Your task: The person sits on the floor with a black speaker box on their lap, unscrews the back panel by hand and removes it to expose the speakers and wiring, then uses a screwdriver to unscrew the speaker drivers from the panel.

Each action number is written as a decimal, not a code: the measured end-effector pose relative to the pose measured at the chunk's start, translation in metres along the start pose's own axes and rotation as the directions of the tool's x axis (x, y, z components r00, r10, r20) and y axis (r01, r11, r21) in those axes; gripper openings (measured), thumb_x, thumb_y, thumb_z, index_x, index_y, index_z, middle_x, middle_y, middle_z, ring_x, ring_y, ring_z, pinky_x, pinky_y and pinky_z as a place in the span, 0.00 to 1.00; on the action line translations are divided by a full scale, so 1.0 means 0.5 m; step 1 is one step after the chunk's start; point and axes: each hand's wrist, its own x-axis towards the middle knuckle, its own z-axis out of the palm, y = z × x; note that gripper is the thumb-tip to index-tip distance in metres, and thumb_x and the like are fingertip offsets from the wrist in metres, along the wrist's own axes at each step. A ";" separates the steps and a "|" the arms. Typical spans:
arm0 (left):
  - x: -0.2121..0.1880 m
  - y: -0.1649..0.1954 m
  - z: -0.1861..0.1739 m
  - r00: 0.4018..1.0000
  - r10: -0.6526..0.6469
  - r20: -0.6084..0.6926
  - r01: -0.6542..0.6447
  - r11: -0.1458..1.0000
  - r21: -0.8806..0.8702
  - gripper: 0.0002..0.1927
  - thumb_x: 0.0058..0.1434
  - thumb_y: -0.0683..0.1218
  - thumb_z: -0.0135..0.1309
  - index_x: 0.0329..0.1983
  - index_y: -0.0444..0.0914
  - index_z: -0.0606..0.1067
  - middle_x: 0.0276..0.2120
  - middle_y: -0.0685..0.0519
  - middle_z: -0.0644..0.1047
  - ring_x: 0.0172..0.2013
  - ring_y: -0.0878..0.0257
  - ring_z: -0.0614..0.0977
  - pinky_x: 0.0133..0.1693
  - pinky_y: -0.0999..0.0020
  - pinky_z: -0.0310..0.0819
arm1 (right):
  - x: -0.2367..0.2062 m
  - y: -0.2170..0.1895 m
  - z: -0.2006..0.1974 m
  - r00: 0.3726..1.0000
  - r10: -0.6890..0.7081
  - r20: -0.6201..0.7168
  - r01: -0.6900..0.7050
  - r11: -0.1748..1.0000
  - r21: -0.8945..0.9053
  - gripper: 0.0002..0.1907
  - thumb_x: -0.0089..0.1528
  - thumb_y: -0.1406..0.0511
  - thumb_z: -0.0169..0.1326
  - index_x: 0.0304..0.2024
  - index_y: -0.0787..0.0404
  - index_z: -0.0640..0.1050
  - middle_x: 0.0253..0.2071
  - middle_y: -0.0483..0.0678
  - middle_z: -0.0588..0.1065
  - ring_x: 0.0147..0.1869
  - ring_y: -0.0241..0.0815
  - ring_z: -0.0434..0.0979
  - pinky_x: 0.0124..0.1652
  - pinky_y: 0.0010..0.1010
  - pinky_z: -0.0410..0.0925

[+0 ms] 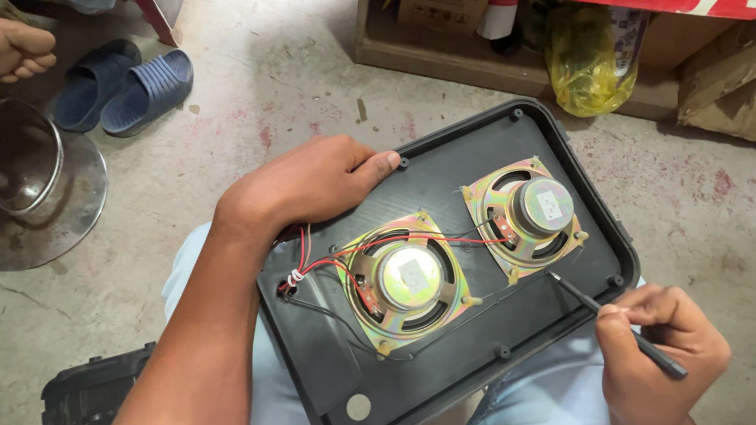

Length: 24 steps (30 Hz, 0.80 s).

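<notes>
Left hand [308,185] clamped over far-left edge of black plastic speaker panel [482,358], fingers curled on rim, thumb underneath, out of view. Panel resting on lap. Right hand [659,355] pinched shut around thin black screwdriver [618,324], pen-style; tip touching panel just below rt speaker [525,214]. Left speaker [404,281] betw. both hands, red & black wires [345,260] running from it toward left wrist. Blue sandals [123,83] well beyond left hand.
</notes>
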 end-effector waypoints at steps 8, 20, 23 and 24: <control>-0.002 0.003 -0.002 1.000 -0.018 -0.006 0.018 1.000 0.009 0.27 0.68 0.62 0.40 0.48 0.40 0.80 0.38 0.43 0.83 0.38 0.50 0.84 0.44 0.54 0.74 | -0.001 -0.003 -0.001 1.000 -0.005 -0.002 0.005 0.999 -0.032 0.14 0.61 0.80 0.53 0.27 0.65 0.64 0.26 0.50 0.71 0.29 0.29 0.65 0.32 0.19 0.58; -0.004 0.005 -0.002 1.000 -0.026 -0.001 0.026 1.000 0.003 0.27 0.68 0.62 0.41 0.47 0.39 0.80 0.35 0.42 0.83 0.34 0.50 0.84 0.42 0.54 0.74 | -0.002 0.006 -0.004 1.000 0.009 -0.003 -0.009 0.999 0.042 0.14 0.61 0.80 0.53 0.28 0.65 0.64 0.26 0.50 0.71 0.30 0.29 0.66 0.35 0.20 0.60; -0.003 0.004 -0.002 0.999 -0.032 0.001 0.032 0.999 0.009 0.27 0.68 0.62 0.41 0.47 0.39 0.80 0.35 0.42 0.83 0.34 0.50 0.84 0.42 0.54 0.74 | -0.001 0.009 -0.005 0.999 0.047 0.019 -0.048 0.997 0.058 0.13 0.60 0.80 0.53 0.29 0.64 0.65 0.26 0.50 0.71 0.30 0.29 0.66 0.35 0.21 0.60; -0.003 0.004 -0.002 1.000 -0.026 0.000 0.026 1.000 0.007 0.27 0.68 0.62 0.41 0.47 0.39 0.80 0.35 0.42 0.83 0.34 0.50 0.84 0.42 0.54 0.74 | -0.002 0.009 -0.006 1.000 0.018 -0.001 -0.018 0.999 0.042 0.14 0.61 0.80 0.53 0.28 0.65 0.64 0.26 0.50 0.71 0.30 0.29 0.66 0.35 0.20 0.59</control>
